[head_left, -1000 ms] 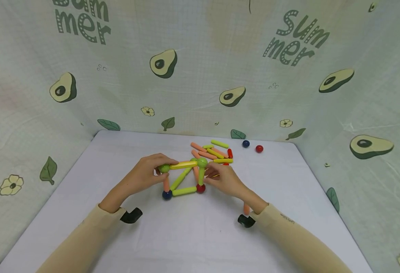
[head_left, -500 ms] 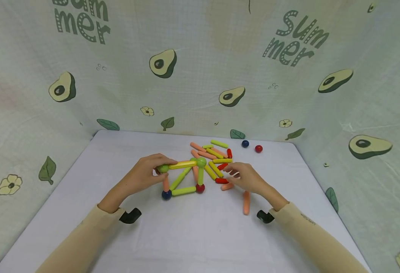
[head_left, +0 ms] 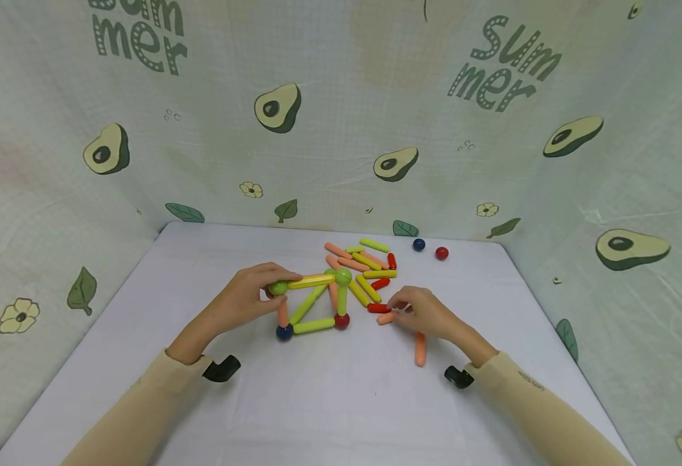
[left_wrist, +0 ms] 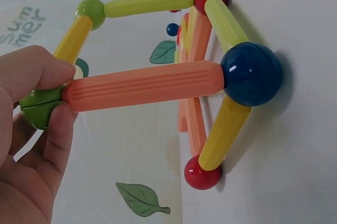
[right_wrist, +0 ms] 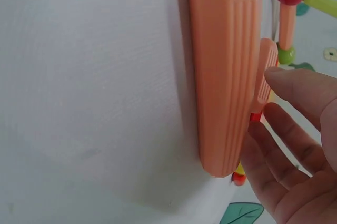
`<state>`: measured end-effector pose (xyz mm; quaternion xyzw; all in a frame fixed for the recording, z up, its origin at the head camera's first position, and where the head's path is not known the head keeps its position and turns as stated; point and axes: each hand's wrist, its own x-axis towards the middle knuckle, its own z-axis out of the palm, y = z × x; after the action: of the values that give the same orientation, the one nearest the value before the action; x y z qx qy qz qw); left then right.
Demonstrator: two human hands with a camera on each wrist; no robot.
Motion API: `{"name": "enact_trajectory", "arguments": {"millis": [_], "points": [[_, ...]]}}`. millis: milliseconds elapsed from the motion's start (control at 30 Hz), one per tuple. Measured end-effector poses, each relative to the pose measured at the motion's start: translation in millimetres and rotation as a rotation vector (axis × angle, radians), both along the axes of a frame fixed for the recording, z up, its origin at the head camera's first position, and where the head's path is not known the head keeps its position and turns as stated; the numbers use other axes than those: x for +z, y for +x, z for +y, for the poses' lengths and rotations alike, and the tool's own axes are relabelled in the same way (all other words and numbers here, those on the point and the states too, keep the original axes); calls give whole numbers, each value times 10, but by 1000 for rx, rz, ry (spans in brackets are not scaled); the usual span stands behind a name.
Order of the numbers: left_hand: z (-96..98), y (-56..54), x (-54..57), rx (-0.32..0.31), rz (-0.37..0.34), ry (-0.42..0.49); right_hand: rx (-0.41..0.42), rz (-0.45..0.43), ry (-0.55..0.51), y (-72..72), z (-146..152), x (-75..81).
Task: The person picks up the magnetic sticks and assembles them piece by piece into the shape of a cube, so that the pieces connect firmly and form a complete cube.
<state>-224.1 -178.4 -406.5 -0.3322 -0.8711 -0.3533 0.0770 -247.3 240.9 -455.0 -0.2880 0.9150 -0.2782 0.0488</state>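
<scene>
My left hand (head_left: pixel 253 294) pinches a green ball (left_wrist: pixel 41 109) at a corner of a frame built from rods and balls. From that ball an orange rod (left_wrist: pixel 147 86) runs to a dark blue ball (left_wrist: pixel 251 74), and a yellow rod (head_left: pixel 312 281) leads to another green ball (head_left: pixel 343 277). A red ball (head_left: pixel 341 320) forms a lower corner. My right hand (head_left: pixel 425 314) is at a loose orange rod (right_wrist: pixel 266 76), its thumb tip against or just over the rod and fingers slightly bent. A red rod (head_left: pixel 378 309) lies by those fingertips.
Several loose yellow, orange, red and green rods (head_left: pixel 367 261) lie in a pile behind the frame. A dark blue ball (head_left: pixel 419 244) and a red ball (head_left: pixel 442 253) sit at the back right. One more orange rod (head_left: pixel 420 349) lies close to my right wrist.
My right hand has left the frame's right side and moved right, then down to the loose orange rod. The left hand keeps its hold on the green ball, almost unmoved.
</scene>
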Motion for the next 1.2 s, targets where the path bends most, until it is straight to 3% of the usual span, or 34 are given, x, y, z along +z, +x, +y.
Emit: {"name": "enact_trajectory", "arguments": {"millis": [467, 667, 867, 1033, 1200], "points": [[-21, 8, 19, -18, -17, 0, 22, 70, 107, 83, -86, -27], [-54, -10, 23, -29, -17, -20, 24, 96, -35, 201, -290, 151], [-100, -27, 14, -59, -23, 1, 50, 127, -197, 364, -689, 305], [-104, -44, 0, -73, -24, 0, 78, 128, -327, 439, -1035, 308], [-100, -39, 13, -80, -35, 1, 60, 160, -384, 447, -1277, 273]]}}
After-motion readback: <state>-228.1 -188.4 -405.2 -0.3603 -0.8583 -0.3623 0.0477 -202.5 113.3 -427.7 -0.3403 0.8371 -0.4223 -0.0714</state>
